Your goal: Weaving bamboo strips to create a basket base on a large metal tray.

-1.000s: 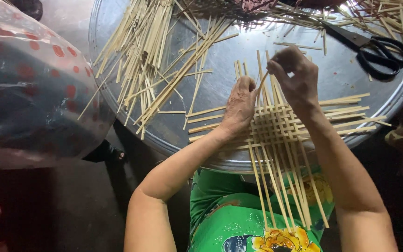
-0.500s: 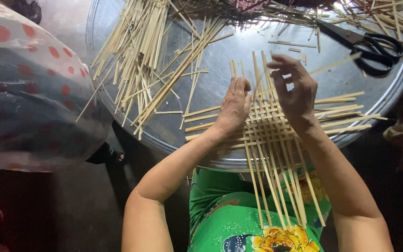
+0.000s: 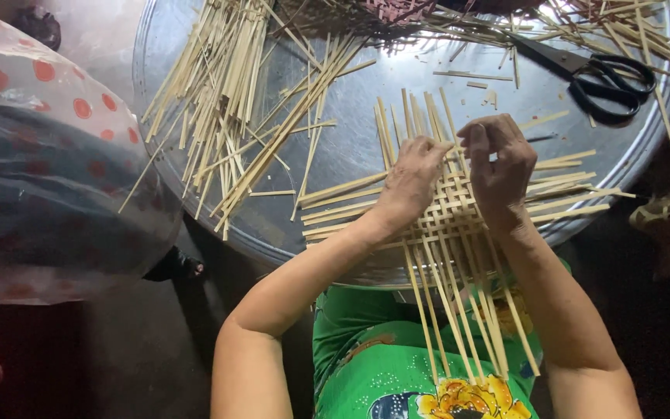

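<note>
A partly woven mat of pale bamboo strips (image 3: 459, 225) lies on the near edge of a round metal tray (image 3: 366, 147), its long ends hanging over my green-clothed lap. My left hand (image 3: 411, 182) presses down on the weave, fingertips pinching a strip near the upper edge. My right hand (image 3: 498, 163) is curled over the same spot, thumb and fingers closed on an upright strip. Both hands nearly touch each other above the weave.
A loose heap of bamboo strips (image 3: 226, 101) covers the tray's left half; more lie along its far rim. Black scissors (image 3: 599, 77) rest at the far right. A plastic bag with red dots (image 3: 48, 163) bulges at the left.
Both hands have shifted a little on the weave and drawn closer together at its upper edge. The view has moved slightly.
</note>
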